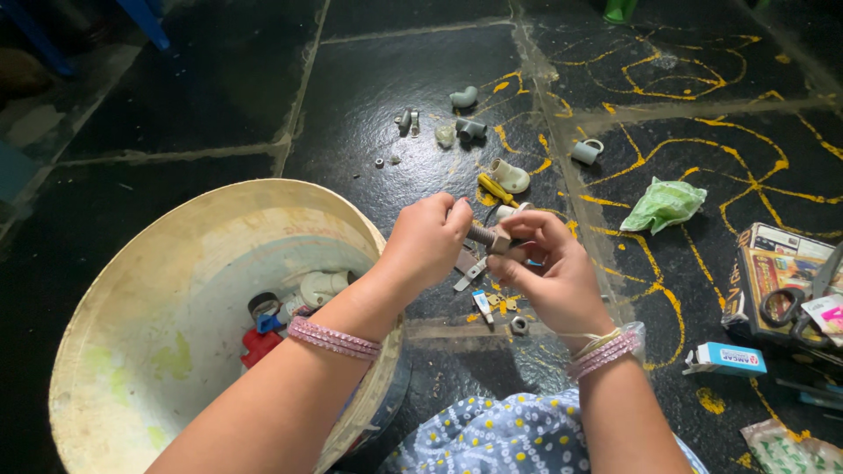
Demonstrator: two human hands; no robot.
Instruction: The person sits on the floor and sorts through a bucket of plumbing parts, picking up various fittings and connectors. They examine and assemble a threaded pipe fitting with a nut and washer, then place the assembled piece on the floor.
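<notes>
My left hand [428, 243] grips one end of a short threaded metal pipe fitting [486, 237], fingers closed around it. My right hand [546, 272] pinches the fitting's other end, where a pale nut-like piece sits, between thumb and fingers. Both hands meet above a dark stone floor, just right of a large cream bucket [167, 342]. Pink bangles ring both wrists. A flat metal piece [468, 275] pokes out below the hands; who holds it is unclear.
Inside the bucket lie red, blue and white plumbing parts [281, 320]. Grey pipe elbows [464, 96], a yellow-handled tool [497, 190] and small nuts are scattered on the floor ahead. A green plastic bag [663, 204], scissors [786, 305] on printed boxes and a small white carton [725, 358] lie right.
</notes>
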